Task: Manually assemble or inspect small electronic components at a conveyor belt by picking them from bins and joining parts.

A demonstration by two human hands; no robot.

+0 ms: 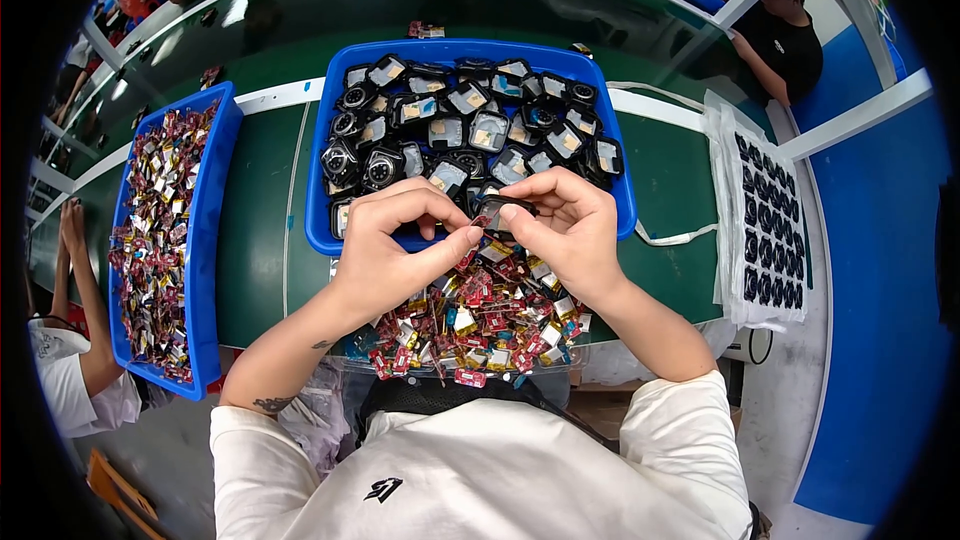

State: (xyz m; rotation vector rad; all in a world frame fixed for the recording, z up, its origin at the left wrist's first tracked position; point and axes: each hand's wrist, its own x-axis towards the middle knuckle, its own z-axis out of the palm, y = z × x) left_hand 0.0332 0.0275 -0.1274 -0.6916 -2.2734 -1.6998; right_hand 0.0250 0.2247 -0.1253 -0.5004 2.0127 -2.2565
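One black watch-like case (pixel 491 208) shows in the head view between the two hands, above the near edge of the blue tray (pixel 440 47); it looks tilted, its long axis seeming to run roughly left to right, though fingers hide too much to be sure which way it faces. It has a dark rim and a greyish inside. The right hand (pixel 572 225) holds it between thumb and fingers. The left hand (pixel 400 225) makes a narrow pinch at a small reddish piece (pixel 481 222) beside the case, above the pile of red and silver parts (pixel 478 295).
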